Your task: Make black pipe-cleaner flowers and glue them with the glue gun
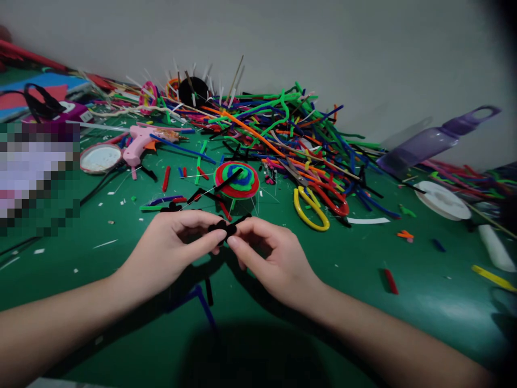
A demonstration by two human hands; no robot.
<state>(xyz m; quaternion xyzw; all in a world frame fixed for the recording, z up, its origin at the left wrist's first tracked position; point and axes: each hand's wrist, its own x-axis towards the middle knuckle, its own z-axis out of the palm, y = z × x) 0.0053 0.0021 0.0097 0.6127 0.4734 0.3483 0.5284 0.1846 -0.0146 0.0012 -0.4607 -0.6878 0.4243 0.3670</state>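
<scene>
Both hands meet above the middle of the green table (283, 334), pinching one small black pipe cleaner (230, 228) bent into loops. My left hand (173, 242) grips its left side between thumb and fingers. From the right, my right hand (274, 258) pinches the other side, where a short black end sticks out. Just beyond the fingertips lies a coiled disc (237, 180) of red, green and blue pipe cleaner, with a black piece across its top. Below the hands, a bent blue pipe cleaner (197, 293) rests on the table.
A pile of coloured pipe cleaners (283, 124) lies against the wall. Scissors (311, 207) with yellow and red handles point into it. At left are a pink glue gun (139, 143) and a round lid (100, 158). A purple bottle (432, 140) and white spool (442, 200) are at right.
</scene>
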